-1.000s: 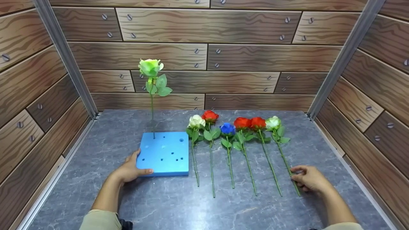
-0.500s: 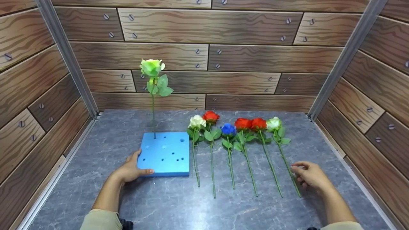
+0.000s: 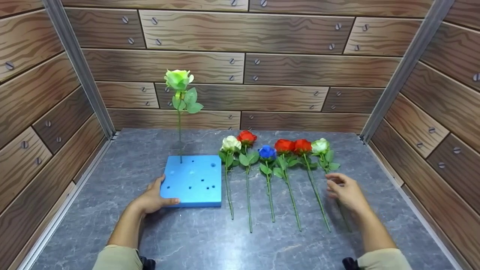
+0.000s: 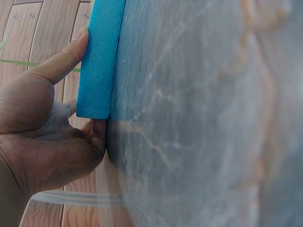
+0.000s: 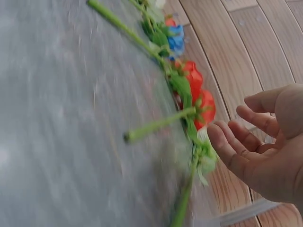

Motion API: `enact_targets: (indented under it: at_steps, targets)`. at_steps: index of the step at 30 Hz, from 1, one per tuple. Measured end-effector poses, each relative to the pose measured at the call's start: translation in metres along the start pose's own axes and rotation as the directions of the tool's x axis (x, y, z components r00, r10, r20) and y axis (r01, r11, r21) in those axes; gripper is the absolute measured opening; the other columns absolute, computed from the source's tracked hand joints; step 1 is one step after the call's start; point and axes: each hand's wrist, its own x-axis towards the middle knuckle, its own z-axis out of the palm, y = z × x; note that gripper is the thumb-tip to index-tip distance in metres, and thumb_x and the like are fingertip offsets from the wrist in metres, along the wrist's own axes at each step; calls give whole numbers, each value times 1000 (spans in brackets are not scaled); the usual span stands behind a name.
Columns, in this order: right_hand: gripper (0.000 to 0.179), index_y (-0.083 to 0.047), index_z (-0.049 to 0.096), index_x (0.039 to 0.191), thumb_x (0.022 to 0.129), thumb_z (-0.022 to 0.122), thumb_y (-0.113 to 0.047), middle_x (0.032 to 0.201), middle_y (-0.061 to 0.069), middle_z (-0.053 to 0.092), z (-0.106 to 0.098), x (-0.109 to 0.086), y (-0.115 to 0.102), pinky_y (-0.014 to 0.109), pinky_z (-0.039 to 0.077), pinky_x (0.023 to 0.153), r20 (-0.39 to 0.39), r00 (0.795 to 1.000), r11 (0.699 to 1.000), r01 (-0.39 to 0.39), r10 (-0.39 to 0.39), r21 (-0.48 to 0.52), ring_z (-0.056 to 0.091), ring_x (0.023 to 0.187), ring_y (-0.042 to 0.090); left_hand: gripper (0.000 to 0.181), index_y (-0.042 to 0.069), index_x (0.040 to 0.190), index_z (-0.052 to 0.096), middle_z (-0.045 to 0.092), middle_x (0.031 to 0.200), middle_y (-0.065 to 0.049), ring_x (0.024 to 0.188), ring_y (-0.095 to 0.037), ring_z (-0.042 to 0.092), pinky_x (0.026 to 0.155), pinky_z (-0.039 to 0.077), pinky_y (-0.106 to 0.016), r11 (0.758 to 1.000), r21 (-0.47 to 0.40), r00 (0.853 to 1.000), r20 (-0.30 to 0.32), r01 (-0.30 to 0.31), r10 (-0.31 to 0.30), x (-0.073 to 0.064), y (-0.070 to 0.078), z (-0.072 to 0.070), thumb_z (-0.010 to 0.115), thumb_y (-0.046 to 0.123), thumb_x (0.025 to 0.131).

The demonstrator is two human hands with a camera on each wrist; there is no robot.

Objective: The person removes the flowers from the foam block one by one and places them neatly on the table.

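Note:
A blue foam block (image 3: 197, 195) with several holes lies on the table. One yellow-green rose (image 3: 178, 79) stands upright in its back left hole. My left hand (image 3: 150, 198) holds the block's front left corner, thumb at the front edge and fingers along the side; the left wrist view shows the thumb (image 4: 71, 54) against the block. My right hand (image 3: 347, 193) is over the stem of the rightmost rose, a white-green one (image 3: 320, 146), hiding part of that stem. In the right wrist view its fingers are loosely bent and hold nothing.
Left of the white-green rose lie two red roses (image 3: 284, 145) side by side, a blue rose (image 3: 267, 152), another red rose (image 3: 246, 137) and a cream rose (image 3: 230, 144) close to the block. Their stems point toward me. Wood-patterned walls (image 3: 285, 67) enclose the grey table (image 3: 210, 240).
My right hand has let go of the rightmost rose's lower stem and moved forward and left, toward its leaves. The left hand and block stay in place.

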Motion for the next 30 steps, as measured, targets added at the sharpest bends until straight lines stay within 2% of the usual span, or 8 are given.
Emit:
enact_targets:
  at_steps: [4,12,16,21,23,28,30]
  targets:
    - [41,7,57,148,112,59,-11,135,28,62,20,6,-12,31,66,90,5,1000,1000,20,-20,4,72,107,19,128,7,175,0,-5,176,-38,162,-65,1,128,18,-79,1000,3,1000,-5,0,0,0,-1,-1,88,45,91]
    - [36,4,62,143,110,61,-9,125,23,65,60,16,-33,31,66,90,25,998,996,63,-65,67,71,107,23,126,8,175,2,-4,176,-37,161,-66,4,127,22,-78,1000,3,1000,-1,-4,4,0,-1,1,88,45,91]
    - [36,2,62,144,111,61,-11,130,23,64,76,21,-46,28,65,90,53,995,992,76,-82,102,70,110,24,127,8,175,2,-4,177,-37,162,-65,4,128,21,-78,1000,-10,1000,-5,-6,6,0,-1,1,89,44,90]
    - [36,5,62,142,110,64,-10,137,30,62,101,27,-62,34,65,95,90,985,972,129,-149,195,69,111,19,126,8,175,3,-3,177,-37,162,-64,4,128,22,-77,1000,-20,1000,-9,-4,4,0,-1,0,90,42,90]
    - [37,8,62,140,108,66,-8,136,32,63,114,29,-67,32,65,95,101,978,961,153,-180,231,70,110,17,126,8,175,3,-2,177,-37,162,-64,4,128,22,-77,1000,-18,1000,-9,-1,1,0,-1,-1,90,43,90]
    - [36,11,64,136,104,70,-4,129,29,67,147,34,-79,28,64,91,125,963,940,196,-238,278,72,106,18,126,9,175,4,-2,177,-36,163,-63,4,128,21,-78,1000,-14,1000,-8,9,-9,1,-1,0,89,45,90]
    - [35,11,64,135,104,70,-4,125,26,69,159,35,-84,30,65,91,132,956,933,215,-262,289,72,104,17,126,9,175,4,-1,177,-36,163,-63,4,128,22,-77,1000,-18,1000,-9,11,-11,1,-1,0,90,45,90]
